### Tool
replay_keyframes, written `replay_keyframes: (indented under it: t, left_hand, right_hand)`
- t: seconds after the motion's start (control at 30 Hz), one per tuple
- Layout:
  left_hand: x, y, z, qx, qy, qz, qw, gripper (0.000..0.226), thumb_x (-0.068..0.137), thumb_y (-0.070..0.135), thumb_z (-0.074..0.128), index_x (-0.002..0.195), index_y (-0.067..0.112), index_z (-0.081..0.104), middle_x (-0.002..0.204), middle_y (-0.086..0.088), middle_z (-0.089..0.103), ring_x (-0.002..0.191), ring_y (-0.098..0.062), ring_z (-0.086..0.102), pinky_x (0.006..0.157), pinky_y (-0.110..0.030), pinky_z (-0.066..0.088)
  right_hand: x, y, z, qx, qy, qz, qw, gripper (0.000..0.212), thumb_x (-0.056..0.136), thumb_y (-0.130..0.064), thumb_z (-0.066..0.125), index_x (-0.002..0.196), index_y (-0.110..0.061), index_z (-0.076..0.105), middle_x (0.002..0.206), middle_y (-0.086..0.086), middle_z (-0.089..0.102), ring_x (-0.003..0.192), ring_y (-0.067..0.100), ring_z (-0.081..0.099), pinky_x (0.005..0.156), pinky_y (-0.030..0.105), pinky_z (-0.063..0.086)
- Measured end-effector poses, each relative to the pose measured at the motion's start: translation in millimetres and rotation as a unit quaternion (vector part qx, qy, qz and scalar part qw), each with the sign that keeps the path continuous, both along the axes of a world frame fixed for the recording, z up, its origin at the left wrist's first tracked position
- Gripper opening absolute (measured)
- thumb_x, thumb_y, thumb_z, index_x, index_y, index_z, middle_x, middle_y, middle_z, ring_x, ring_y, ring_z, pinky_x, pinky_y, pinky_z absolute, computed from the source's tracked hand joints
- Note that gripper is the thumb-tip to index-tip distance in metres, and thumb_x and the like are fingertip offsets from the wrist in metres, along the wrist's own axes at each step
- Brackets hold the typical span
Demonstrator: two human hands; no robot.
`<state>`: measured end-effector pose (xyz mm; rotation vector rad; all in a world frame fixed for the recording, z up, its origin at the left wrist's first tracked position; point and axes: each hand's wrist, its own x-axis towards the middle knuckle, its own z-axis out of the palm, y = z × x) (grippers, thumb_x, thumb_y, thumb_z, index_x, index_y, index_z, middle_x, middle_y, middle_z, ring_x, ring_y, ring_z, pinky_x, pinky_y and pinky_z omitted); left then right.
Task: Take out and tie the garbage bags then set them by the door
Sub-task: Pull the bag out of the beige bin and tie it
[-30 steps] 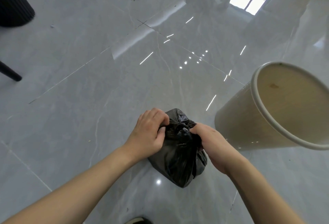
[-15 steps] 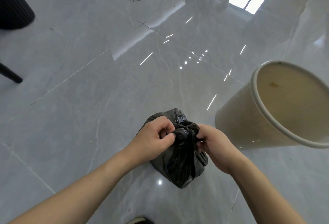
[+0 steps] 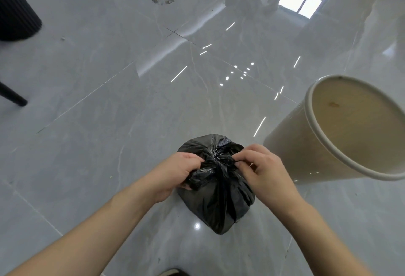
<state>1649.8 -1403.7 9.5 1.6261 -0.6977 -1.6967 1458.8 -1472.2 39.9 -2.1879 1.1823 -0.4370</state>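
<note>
On the grey tiled floor (image 3: 92,135), beside a cream bin (image 3: 291,150), the left hand (image 3: 175,172) and right hand (image 3: 260,170) pinch the black garbage bag (image 3: 219,205) at its gathered neck, fingers curled tight.

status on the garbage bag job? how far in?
Done: the black garbage bag is out of the empty cream bin, on the floor. In hand: left hand and right hand pinch its gathered top, tying the knot. Left: finishing the knot, carrying it to the door, which isn't in view.
</note>
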Motion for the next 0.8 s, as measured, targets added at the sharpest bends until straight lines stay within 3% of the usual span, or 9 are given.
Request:
replay_keyframes:
  t: [0.1,0.17,0.23,0.3,0.37,0.5,0.6,0.7,0.8]
  left_hand:
    - [-2,0,3,-0.013,-0.066,-0.031,0.997,0.017,0.085,0.003,0.043,0.073,0.011,0.052,0.072,-0.011,0.038,0.064,-0.018,0.037,0.049,-0.021,0.032]
    - [-3,-1,5,-0.025,-0.086,-0.016,0.996,0.026,0.085,0.002,0.04,0.064,0.017,0.038,0.068,-0.006,0.03,0.061,-0.014,0.028,0.048,-0.023,0.026]
    - [-4,-2,5,-0.043,-0.089,-0.005,0.995,0.028,0.086,0.004,0.04,0.062,0.018,0.035,0.068,-0.004,0.029,0.066,-0.016,0.026,0.059,-0.031,0.024]
    - [-5,-2,5,-0.043,-0.076,0.012,0.996,0.033,0.088,0.009,0.041,0.058,0.02,0.036,0.068,-0.003,0.032,0.067,-0.016,0.028,0.063,-0.033,0.023]
    - [-4,-2,4,-0.055,-0.08,0.007,0.995,0.043,0.091,0.008,0.042,0.051,0.023,0.036,0.058,0.008,0.035,0.058,-0.01,0.03,0.056,-0.025,0.026]
    - [-6,2,6,-0.065,-0.055,-0.015,0.996,0.036,0.092,0.006,0.048,0.059,0.019,0.042,0.058,0.004,0.046,0.055,-0.01,0.049,0.054,-0.016,0.039]
    - [-6,4,6,-0.064,0.003,-0.014,0.998,0.033,0.089,-0.003,0.055,0.065,0.014,0.04,0.059,-0.003,0.053,0.061,-0.025,0.066,0.056,-0.024,0.052]
    - [-5,6,7,-0.078,-0.018,-0.031,0.996,0.034,0.085,-0.008,0.05,0.067,0.015,0.034,0.057,0.0,0.047,0.054,-0.022,0.062,0.048,-0.019,0.047]
    - [-4,6,0,-0.093,-0.084,-0.046,0.991,0.024,0.077,-0.002,0.045,0.069,0.018,0.032,0.062,0.0,0.033,0.051,-0.014,0.038,0.046,-0.02,0.036]
  right_hand:
    - [-4,-2,2,-0.109,0.046,0.091,0.989,0.015,0.086,-0.008,0.067,0.092,-0.019,0.075,0.088,-0.008,0.062,0.076,-0.002,0.053,0.073,0.008,0.039]
    - [-5,-4,5,-0.171,0.072,0.132,0.974,0.013,0.085,-0.01,0.069,0.093,-0.02,0.075,0.087,-0.005,0.063,0.08,0.015,0.059,0.073,0.024,0.049]
    - [-4,-7,11,-0.214,0.085,0.166,0.959,0.012,0.085,-0.013,0.069,0.093,-0.021,0.074,0.087,-0.005,0.063,0.08,0.021,0.059,0.074,0.032,0.051]
    - [-3,-12,19,-0.232,0.09,0.186,0.95,0.011,0.087,-0.018,0.065,0.091,-0.022,0.075,0.086,-0.006,0.063,0.078,0.019,0.058,0.077,0.028,0.049]
    - [-2,-20,27,-0.225,0.101,0.2,0.948,0.012,0.087,-0.023,0.063,0.089,-0.024,0.075,0.084,-0.007,0.063,0.077,0.016,0.056,0.078,0.023,0.046]
    - [3,-34,46,-0.047,0.163,0.175,0.97,0.01,0.086,-0.035,0.068,0.083,-0.025,0.07,0.085,-0.014,0.061,0.076,0.002,0.051,0.074,0.019,0.043]
    - [1,-44,47,0.12,0.113,0.097,0.982,0.012,0.083,-0.033,0.071,0.076,-0.024,0.067,0.072,-0.01,0.064,0.06,0.0,0.052,0.061,0.013,0.04]
    - [-2,-46,38,0.272,0.017,0.037,0.961,0.012,0.086,-0.025,0.07,0.081,-0.014,0.067,0.071,0.003,0.07,0.064,0.011,0.058,0.064,0.027,0.049]
    - [-7,-46,26,0.35,-0.069,-0.023,0.934,0.017,0.089,-0.016,0.065,0.089,0.001,0.064,0.074,0.013,0.069,0.066,0.017,0.061,0.061,0.027,0.05]
